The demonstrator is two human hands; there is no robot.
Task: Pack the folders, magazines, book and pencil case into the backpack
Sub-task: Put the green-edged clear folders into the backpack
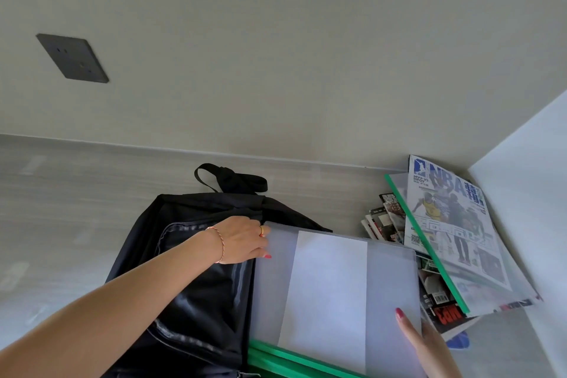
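- Head view: a black backpack is being seen lying on a pale wood-grain surface, its strap loop toward the wall.
- A translucent folder with a green spine at its near edge and a white sheet inside is being held partly over the backpack's right side.
- The left hand is being held at the folder's far left corner, fingers closed together on or beside the edge; whether the folder or the bag's opening is being gripped cannot be told.
- The right hand is being laid flat on the folder's near right corner, fingers together; a pinch cannot be confirmed.
- A second green-spined folder is being seen on a fanned pile of magazines to the right, well apart from the backpack, an NBA magazine showing through it.
- Book and pencil case are not being clearly identified.
- Judgement: the folder is being assessed as light, thin, flexible and slippery; it is likely to bow if taken at one corner, so hold is being advised along the stiff green spine or at two opposite edges.
- The backpack fabric is being judged soft and prone to collapsing at the mouth.
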